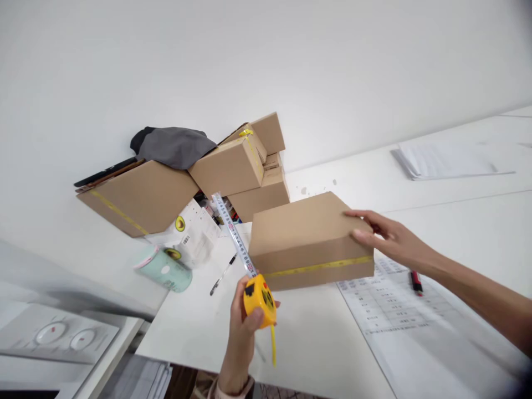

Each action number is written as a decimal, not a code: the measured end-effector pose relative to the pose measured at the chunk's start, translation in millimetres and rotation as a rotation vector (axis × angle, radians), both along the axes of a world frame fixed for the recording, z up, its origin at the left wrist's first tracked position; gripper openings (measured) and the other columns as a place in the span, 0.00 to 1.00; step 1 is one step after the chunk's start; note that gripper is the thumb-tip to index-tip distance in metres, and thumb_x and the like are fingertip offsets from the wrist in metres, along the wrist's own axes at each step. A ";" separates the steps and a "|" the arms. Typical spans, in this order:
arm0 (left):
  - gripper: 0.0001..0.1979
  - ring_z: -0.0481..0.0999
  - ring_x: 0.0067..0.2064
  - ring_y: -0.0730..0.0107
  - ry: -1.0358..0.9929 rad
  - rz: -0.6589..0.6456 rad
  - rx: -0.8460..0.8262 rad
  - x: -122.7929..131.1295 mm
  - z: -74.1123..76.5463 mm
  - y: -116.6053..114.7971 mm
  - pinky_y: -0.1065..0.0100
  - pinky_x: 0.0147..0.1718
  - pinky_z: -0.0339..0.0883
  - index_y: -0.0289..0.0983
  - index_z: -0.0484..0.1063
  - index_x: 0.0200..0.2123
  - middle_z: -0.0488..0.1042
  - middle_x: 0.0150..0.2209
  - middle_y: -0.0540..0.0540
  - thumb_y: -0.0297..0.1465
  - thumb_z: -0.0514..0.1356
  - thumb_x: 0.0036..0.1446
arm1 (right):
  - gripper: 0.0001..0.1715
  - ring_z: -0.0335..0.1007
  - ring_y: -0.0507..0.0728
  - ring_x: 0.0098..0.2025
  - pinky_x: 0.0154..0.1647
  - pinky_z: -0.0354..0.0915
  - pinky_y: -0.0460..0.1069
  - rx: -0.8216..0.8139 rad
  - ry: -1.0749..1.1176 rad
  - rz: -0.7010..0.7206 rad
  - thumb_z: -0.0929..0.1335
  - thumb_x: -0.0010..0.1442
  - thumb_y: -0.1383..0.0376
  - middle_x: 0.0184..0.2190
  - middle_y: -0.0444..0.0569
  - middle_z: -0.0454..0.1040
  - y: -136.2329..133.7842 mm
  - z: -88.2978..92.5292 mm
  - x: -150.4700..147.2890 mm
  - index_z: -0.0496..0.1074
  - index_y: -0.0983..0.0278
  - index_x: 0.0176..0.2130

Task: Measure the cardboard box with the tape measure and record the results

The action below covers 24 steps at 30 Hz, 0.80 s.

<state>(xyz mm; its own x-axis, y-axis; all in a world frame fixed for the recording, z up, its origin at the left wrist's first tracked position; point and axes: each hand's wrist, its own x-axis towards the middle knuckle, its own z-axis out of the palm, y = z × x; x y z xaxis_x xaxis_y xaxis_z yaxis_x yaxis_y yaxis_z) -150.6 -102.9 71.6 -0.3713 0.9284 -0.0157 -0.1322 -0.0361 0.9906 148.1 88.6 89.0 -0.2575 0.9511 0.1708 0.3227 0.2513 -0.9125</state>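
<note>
My left hand (pixel 241 332) is wrapped round a yellow tape measure (pixel 260 302), from which a marked blade (pixel 233 235) sticks out up and to the left. A yellow strap hangs below the case. At the right end of a closed cardboard box (pixel 307 227), my right hand (pixel 380 235) grips the corner, thumb on the near side and fingers on the top. Yellow tape runs along the box's near side. The blade passes close to the box's left end; whether it touches cannot be told. Left of the blade a pen (pixel 223 275) lies on the white table (pixel 299 332).
More cardboard boxes (pixel 228 166) are piled against the wall, a grey cloth (pixel 174 145) over them. A mint-green cylindrical container (pixel 164 270) stands at the table's left edge. Printed sheets (pixel 390 310), a red-and-black object (pixel 415 281) and a paper stack (pixel 453 160) lie to the right.
</note>
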 end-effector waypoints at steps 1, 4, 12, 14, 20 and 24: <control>0.40 0.81 0.39 0.52 0.004 0.014 0.033 -3.9 6.2 5.2 0.62 0.25 0.76 0.44 0.65 0.54 0.71 0.53 0.39 0.53 0.72 0.40 | 0.32 0.72 0.65 0.43 0.41 0.69 0.55 0.030 -0.006 -0.016 0.71 0.55 0.43 0.40 0.51 0.76 3.6 8.9 -2.9 0.74 0.51 0.56; 0.37 0.80 0.39 0.54 0.045 0.025 0.132 -14.8 26.4 22.4 0.63 0.26 0.76 0.43 0.66 0.53 0.68 0.59 0.38 0.51 0.70 0.42 | 0.29 0.71 0.61 0.38 0.36 0.67 0.53 0.107 -0.078 -0.051 0.70 0.56 0.41 0.35 0.49 0.75 22.5 35.2 -10.9 0.76 0.53 0.51; 0.34 0.79 0.40 0.58 0.169 -0.004 0.230 19.6 48.7 37.2 0.65 0.33 0.77 0.42 0.64 0.56 0.73 0.44 0.45 0.46 0.71 0.49 | 0.20 0.71 0.66 0.51 0.51 0.65 0.59 0.570 -0.316 -0.052 0.62 0.64 0.52 0.48 0.56 0.77 68.3 66.1 -44.4 0.76 0.61 0.35; 0.39 0.78 0.41 0.59 0.113 -0.099 0.261 43.4 36.5 30.0 0.63 0.37 0.77 0.42 0.63 0.58 0.73 0.43 0.44 0.46 0.73 0.47 | 0.20 0.73 0.64 0.46 0.48 0.66 0.57 0.572 -0.343 0.027 0.59 0.67 0.57 0.44 0.54 0.79 71.8 67.4 -52.5 0.76 0.61 0.39; 0.45 0.77 0.37 0.62 -0.207 -0.486 -0.004 97.4 -29.7 19.8 0.61 0.38 0.75 0.40 0.66 0.58 0.72 0.42 0.44 0.48 0.76 0.39 | 0.24 0.73 0.65 0.46 0.48 0.63 0.58 0.688 -0.440 -0.081 0.55 0.71 0.61 0.43 0.56 0.80 70.9 59.3 -66.4 0.73 0.64 0.54; 0.42 0.77 0.37 0.64 -0.268 -0.510 -0.059 105.8 -43.8 19.9 0.58 0.41 0.75 0.41 0.68 0.55 0.71 0.46 0.43 0.46 0.77 0.36 | 0.26 0.72 0.63 0.43 0.50 0.59 0.58 0.810 -0.539 -0.048 0.56 0.69 0.69 0.40 0.54 0.80 70.3 58.4 -66.8 0.69 0.63 0.61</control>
<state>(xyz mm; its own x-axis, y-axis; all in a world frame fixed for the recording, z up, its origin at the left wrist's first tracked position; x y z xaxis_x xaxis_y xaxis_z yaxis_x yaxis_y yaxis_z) -44.9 -83.0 27.8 0.1472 0.9836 -0.1043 -0.3651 0.1520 0.9185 81.3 158.9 147.5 -0.4570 0.6088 0.6485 0.6727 0.7135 -0.1958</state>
